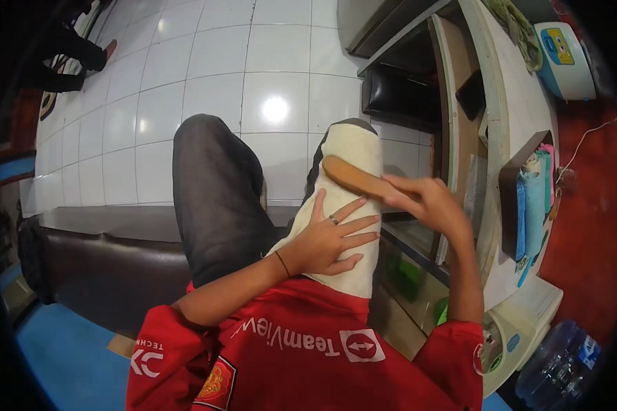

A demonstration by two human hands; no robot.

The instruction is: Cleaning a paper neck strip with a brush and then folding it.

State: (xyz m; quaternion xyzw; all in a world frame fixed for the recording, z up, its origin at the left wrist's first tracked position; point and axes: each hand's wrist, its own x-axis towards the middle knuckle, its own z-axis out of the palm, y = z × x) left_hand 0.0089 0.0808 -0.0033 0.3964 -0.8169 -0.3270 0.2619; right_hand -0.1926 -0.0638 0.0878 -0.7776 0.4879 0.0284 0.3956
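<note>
A cream cloth [354,146] lies along my thigh on the right, from near the knee up to the hem of my red shirt. My left hand [334,239] rests flat on this cloth with its fingers spread, holding nothing. In my right hand [424,200] is the handle of a wooden brush [357,180]. The brush's rounded head slants across the cloth, just beyond my left fingertips. Its underside is turned down, so any bristles are hidden. My other leg [218,190], in dark trousers, is bare of cloth.
I sit on a dark padded bench [118,262]. To the right stands a white-topped counter [524,113] with a brown box [509,190] of rolled cloths. A large water bottle [558,365] stands at lower right. Another person's legs [74,56] show at upper left.
</note>
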